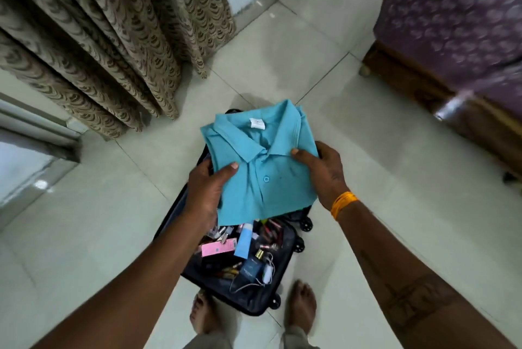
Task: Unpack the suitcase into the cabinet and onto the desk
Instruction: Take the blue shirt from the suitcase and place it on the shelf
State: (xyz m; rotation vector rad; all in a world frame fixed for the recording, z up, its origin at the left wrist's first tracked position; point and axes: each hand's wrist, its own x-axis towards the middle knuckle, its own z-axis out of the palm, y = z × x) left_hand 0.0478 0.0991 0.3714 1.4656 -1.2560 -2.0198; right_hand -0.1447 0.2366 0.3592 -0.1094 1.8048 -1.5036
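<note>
You hold the folded teal polo shirt (262, 162) above the open suitcase (254, 286); left hand (207, 187) grips its 9 o'clock edge, right hand (324, 170) its 3 o'clock. Keep it level, thumbs pressed, so folds stay.

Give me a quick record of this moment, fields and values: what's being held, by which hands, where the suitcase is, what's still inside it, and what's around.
held item: folded blue polo shirt, lifted above the suitcase
left hand: grips the shirt's left edge, thumb on top
right hand: grips the right edge, thumb on top; orange wristband
suitcase: dark, open on the tiled floor, at the person's bare feet
left inside: pink box, light blue tube, dark blue box, white cable, small items
surroundings: patterned curtain on the left, purple-covered bed on the right
</note>
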